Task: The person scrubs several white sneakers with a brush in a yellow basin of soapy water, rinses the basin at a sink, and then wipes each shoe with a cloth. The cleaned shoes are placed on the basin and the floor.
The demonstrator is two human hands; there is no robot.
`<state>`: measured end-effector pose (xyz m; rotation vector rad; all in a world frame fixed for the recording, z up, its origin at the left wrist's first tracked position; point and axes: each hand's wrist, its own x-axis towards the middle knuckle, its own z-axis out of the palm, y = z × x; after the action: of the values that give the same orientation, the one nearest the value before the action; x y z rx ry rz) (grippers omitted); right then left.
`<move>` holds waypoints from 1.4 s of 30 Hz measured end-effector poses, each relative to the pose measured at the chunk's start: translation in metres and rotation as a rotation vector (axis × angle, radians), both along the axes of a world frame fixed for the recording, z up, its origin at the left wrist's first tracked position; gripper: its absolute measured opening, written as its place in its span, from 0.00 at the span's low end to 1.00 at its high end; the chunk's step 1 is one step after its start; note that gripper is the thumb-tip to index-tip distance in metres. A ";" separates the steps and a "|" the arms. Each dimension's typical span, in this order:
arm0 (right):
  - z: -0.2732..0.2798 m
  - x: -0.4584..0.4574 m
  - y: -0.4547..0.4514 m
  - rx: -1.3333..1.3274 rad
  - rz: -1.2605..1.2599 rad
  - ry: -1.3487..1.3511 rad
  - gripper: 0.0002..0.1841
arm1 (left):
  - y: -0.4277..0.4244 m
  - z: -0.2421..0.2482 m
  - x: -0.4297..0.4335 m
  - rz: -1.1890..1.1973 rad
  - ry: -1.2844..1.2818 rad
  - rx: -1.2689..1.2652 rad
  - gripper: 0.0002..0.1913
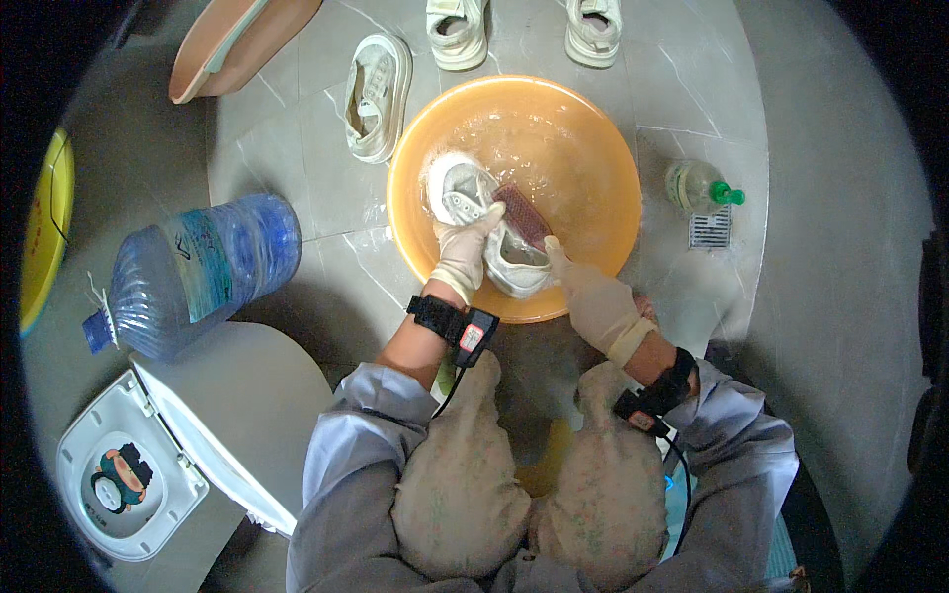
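A wet white lace-up shoe (511,263) lies over soapy water in a round orange basin (626,185). My left hand (463,248), in a pale thin glove, grips the shoe at its middle, thumb near the eyelets. A reddish-brown scrubbing brush (522,215) rests against the side of the shoe, its upper end near my left thumb. Gloved too, my right hand (589,293) is at the shoe's heel and the brush's lower end. Its fingers are partly hidden, so what it grips cannot be told.
Another white shoe (377,100) stands left of the basin, with two more beyond it. A large blue plastic bottle (211,259) and a white lidded bin or toilet (245,393) are at left. A green-capped bottle (691,187) lies by the floor drain (710,228) at right.
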<state>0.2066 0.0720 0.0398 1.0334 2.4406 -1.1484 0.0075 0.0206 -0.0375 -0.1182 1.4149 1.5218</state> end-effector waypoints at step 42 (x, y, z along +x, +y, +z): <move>0.032 0.050 0.022 0.017 0.139 -0.184 0.28 | -0.002 -0.036 -0.010 -0.024 0.322 -0.180 0.35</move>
<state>0.2562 0.0941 0.0717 0.9143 2.3397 -0.9456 -0.0021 0.0188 -0.0738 0.0366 1.8022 1.4361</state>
